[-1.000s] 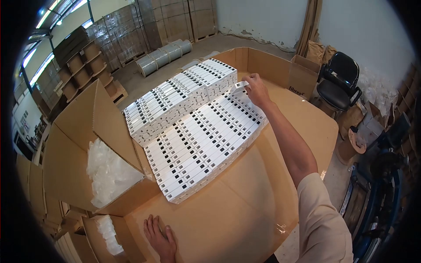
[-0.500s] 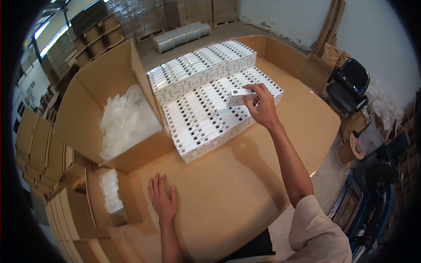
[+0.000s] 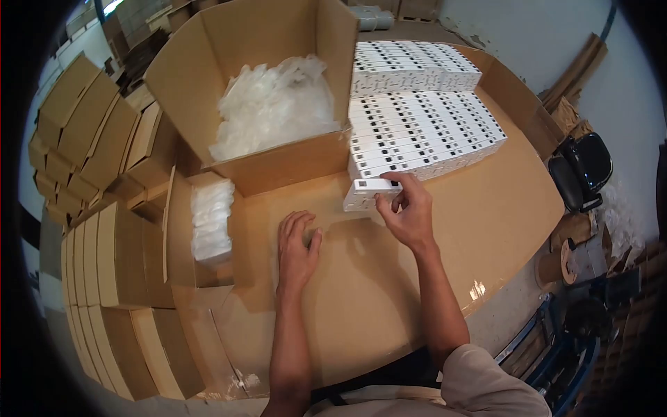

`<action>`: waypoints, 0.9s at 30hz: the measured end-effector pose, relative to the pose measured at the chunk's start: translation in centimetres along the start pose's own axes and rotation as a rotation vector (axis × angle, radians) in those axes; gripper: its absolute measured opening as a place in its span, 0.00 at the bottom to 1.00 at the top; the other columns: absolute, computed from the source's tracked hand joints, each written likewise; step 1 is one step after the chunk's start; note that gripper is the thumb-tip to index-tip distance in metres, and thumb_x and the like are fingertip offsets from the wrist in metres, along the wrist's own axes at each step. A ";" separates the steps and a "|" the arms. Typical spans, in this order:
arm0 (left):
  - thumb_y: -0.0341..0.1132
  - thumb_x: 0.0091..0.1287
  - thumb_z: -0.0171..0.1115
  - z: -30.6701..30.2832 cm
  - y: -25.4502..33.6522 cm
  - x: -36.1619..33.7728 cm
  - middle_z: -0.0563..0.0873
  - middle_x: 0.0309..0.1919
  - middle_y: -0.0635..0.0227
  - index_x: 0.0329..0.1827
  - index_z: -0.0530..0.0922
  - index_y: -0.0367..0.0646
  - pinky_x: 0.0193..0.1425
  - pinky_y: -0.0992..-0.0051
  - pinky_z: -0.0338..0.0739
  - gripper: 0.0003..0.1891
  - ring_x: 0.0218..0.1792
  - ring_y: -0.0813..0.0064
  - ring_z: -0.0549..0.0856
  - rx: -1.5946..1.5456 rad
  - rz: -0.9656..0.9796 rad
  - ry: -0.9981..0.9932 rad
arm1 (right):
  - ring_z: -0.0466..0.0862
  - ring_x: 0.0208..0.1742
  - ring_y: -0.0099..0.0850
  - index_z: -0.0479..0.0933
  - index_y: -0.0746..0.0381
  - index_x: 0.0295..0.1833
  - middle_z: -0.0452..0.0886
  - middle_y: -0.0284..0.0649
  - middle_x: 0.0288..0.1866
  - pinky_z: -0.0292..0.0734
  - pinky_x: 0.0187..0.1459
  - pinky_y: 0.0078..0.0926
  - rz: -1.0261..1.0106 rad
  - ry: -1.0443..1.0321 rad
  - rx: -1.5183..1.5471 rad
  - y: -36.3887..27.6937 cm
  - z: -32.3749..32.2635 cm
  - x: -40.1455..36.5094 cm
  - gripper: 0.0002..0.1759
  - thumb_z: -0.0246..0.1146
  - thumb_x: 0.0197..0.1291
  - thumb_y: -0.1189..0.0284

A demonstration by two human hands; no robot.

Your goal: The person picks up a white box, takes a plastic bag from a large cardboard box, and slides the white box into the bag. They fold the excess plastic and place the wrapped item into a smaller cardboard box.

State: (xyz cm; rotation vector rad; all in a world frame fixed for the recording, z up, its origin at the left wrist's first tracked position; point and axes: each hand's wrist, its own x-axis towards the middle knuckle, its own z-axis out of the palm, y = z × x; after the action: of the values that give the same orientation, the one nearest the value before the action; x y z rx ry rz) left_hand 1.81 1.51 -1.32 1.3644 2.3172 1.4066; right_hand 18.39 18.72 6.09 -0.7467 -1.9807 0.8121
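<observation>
In the head view, my right hand [image 3: 408,214] pinches a slim white box [image 3: 361,197] between thumb and fingers. The box has dark square marks on its upper edge and is held just in front of the rows of similar white boxes [image 3: 424,128]. My left hand [image 3: 297,247] is low over the cardboard-covered table [image 3: 486,229], left of the held box, with its fingers slightly bent, thumb apart and nothing in it. Near it stands a small open carton [image 3: 241,240] containing white wrapped pieces [image 3: 211,221].
A large open carton [image 3: 278,167] full of clear plastic bags [image 3: 278,104] stands behind my left hand. Folded brown cartons [image 3: 114,257] are stacked at the left. A black chair [image 3: 583,170] and a blue metal frame [image 3: 535,340] are at the right, beyond the table edge.
My right hand has brought the white box from above the rows toward me, nearer my left hand. My left hand has lifted and bent its fingers. The view has turned left.
</observation>
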 end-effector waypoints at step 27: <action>0.41 0.83 0.55 -0.3 -2.0 1.2 0.87 0.43 0.66 0.71 0.75 0.43 0.48 0.76 0.80 0.19 0.40 0.80 0.84 -0.738 -0.311 0.138 | 0.88 0.48 0.32 0.83 0.68 0.53 0.79 0.46 0.60 0.87 0.45 0.27 -0.082 -0.110 0.340 0.6 9.0 -4.2 0.10 0.65 0.67 0.83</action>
State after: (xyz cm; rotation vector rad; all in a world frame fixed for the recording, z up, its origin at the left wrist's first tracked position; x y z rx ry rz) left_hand -0.34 1.89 -2.27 0.6795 1.6673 1.9842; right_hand 12.72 13.61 -0.22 -0.4269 -1.8865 1.1241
